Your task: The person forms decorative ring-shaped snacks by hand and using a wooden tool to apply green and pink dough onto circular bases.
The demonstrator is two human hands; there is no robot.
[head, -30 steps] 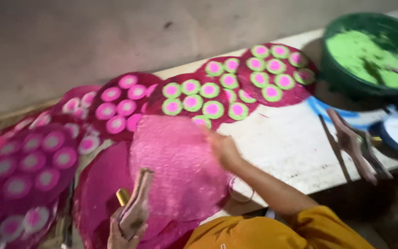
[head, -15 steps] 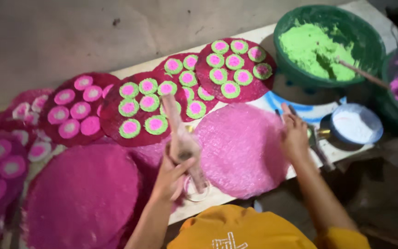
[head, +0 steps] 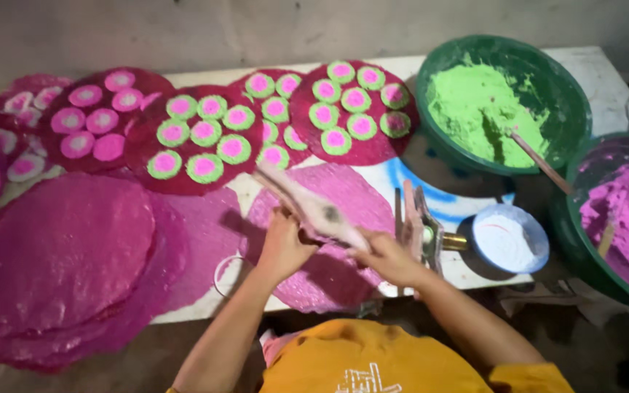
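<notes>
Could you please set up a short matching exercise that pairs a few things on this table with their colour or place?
Things:
1. large bowl at the far right corner
2. small bowl
3. flat disc under the hands
4. stick tool

Descriptions:
A. holds white powder
B. plain pink
C. holds green powder
D. held by left hand and right hand

Pairs: 1-C, 2-A, 3-B, 4-D
</notes>
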